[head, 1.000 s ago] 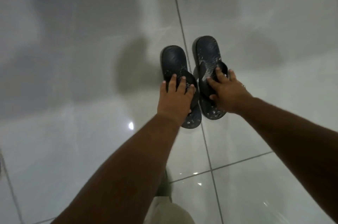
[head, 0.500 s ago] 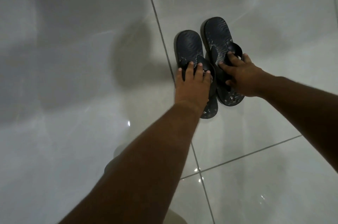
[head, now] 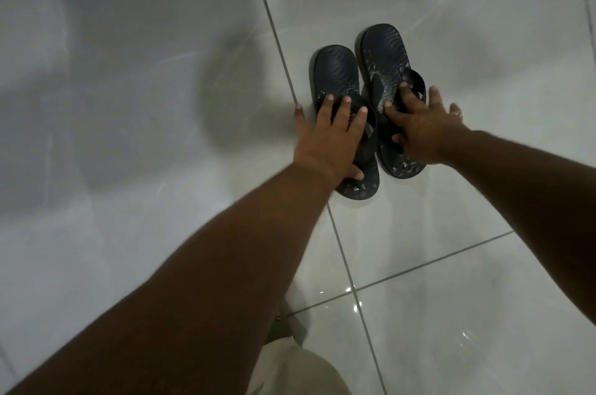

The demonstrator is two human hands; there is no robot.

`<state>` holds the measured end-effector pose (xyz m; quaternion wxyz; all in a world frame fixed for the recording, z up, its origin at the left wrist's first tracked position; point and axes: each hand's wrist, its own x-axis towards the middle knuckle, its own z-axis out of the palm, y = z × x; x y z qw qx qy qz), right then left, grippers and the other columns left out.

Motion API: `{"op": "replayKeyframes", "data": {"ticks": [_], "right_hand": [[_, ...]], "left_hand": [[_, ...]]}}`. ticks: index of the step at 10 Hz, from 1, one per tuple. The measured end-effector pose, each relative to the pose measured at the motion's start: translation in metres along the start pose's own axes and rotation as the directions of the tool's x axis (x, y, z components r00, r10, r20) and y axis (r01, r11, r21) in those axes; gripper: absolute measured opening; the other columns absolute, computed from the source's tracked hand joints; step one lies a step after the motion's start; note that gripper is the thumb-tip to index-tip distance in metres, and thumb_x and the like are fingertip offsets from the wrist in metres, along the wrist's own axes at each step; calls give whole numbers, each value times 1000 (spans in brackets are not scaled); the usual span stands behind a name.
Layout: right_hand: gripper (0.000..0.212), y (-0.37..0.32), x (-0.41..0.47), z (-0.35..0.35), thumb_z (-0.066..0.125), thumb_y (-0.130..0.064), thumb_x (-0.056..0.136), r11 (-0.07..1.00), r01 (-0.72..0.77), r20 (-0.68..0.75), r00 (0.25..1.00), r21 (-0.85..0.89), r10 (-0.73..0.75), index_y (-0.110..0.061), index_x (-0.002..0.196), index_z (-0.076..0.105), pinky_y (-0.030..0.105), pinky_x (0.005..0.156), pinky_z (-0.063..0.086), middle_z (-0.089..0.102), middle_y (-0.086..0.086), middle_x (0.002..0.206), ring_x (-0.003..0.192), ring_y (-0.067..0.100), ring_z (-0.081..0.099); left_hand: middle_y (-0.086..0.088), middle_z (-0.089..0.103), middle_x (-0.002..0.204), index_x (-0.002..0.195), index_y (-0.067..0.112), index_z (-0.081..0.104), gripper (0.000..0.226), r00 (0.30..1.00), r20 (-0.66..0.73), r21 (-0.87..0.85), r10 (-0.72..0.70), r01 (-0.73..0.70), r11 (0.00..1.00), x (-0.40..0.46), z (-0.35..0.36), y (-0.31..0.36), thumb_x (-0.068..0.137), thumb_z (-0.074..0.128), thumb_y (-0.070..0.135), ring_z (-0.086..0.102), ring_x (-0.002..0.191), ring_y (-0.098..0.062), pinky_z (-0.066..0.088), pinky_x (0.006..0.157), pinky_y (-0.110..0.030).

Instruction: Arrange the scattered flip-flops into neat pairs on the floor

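Two dark flip-flops lie side by side on the glossy white tile floor, toes pointing away from me. The left flip-flop [head: 335, 72] sits slightly nearer than the right flip-flop [head: 382, 49]. My left hand [head: 325, 140] rests flat on the strap of the left one, fingers spread, with the little finger reaching the floor. My right hand [head: 422, 127] lies on the strap of the right one, fingers also apart. Both hands cover the middle of the soles; heels and toes show.
A dark grout line [head: 271, 20] runs diagonally just left of the pair, and another crosses at the lower right [head: 419, 269]. Light cloth on my leg [head: 290, 369] shows at the bottom edge. No other footwear is in view.
The view has shifted so the pair sits further right. The fingers of both hands, held together before, are now spread apart on the straps. The flip-flops stay side by side.
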<state>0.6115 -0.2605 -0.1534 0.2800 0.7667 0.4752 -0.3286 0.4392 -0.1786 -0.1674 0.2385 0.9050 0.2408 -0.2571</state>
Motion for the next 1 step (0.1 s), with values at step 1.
{"op": "replayKeyframes", "data": {"ticks": [1], "right_hand": [[82,-10,-15,-30,33,-79,81,996,-28,-43,999,80,31,-46,148,-1,71,110,3,-27,-1,160,145,46,-16]], "left_hand": [[-8,4,165,154,25,2,113,993,-108,-17,-52,50,999,-23,-25,-22,70,64,69,1,151,-35,8,112,-70]]}}
